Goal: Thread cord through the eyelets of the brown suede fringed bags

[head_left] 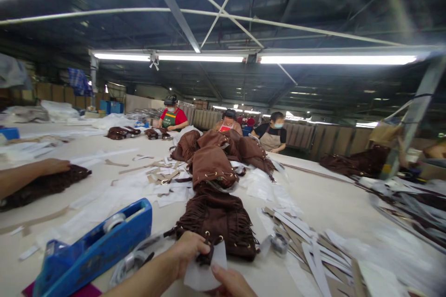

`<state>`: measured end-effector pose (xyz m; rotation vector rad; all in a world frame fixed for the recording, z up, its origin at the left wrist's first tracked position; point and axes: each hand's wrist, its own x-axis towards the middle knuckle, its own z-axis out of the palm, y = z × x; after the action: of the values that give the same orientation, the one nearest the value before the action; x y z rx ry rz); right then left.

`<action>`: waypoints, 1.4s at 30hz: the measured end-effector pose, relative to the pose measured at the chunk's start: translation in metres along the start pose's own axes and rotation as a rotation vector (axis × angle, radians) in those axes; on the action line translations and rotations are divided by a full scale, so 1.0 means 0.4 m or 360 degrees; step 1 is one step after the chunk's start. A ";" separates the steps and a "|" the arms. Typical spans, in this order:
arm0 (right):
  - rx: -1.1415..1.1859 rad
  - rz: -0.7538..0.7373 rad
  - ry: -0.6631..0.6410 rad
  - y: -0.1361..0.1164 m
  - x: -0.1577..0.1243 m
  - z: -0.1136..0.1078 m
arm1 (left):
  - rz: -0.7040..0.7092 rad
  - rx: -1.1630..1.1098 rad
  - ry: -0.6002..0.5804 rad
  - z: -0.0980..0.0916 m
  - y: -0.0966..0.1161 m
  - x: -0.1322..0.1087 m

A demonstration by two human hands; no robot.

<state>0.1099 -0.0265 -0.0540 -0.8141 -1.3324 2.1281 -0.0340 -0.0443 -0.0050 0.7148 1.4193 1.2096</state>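
A brown fringed bag [226, 222] with gold-coloured eyelets lies on the pale table in front of me. My left hand [186, 253] is closed at the bag's near edge, its fingers on a dark strap end or tassel. Under and beside that dark piece is a translucent white sheet [219, 256]. My right hand [232, 283], low in the picture, pinches the sheet's right side between thumb and fingers; its lower part is cut off by the frame. Behind the fringed bag, more brown bags [212, 162] are heaped.
A blue tape dispenser [101, 246] stands at the left. Another person's hand [57, 166] rests on dark fringed material [52, 185]. Paper strips [313, 250] and a tape roll [279, 243] lie at the right. Several people are across the table [306, 185].
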 end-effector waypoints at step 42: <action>-0.0980 -0.0606 0.0457 -0.022 0.047 0.027 | 0.0165 0.0157 0.0024 -0.057 -0.014 -0.015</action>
<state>0.0899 -0.0169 -0.0465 -0.9554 -1.8293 1.2614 -0.0534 -0.0579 -0.0107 0.8578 1.4774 1.2336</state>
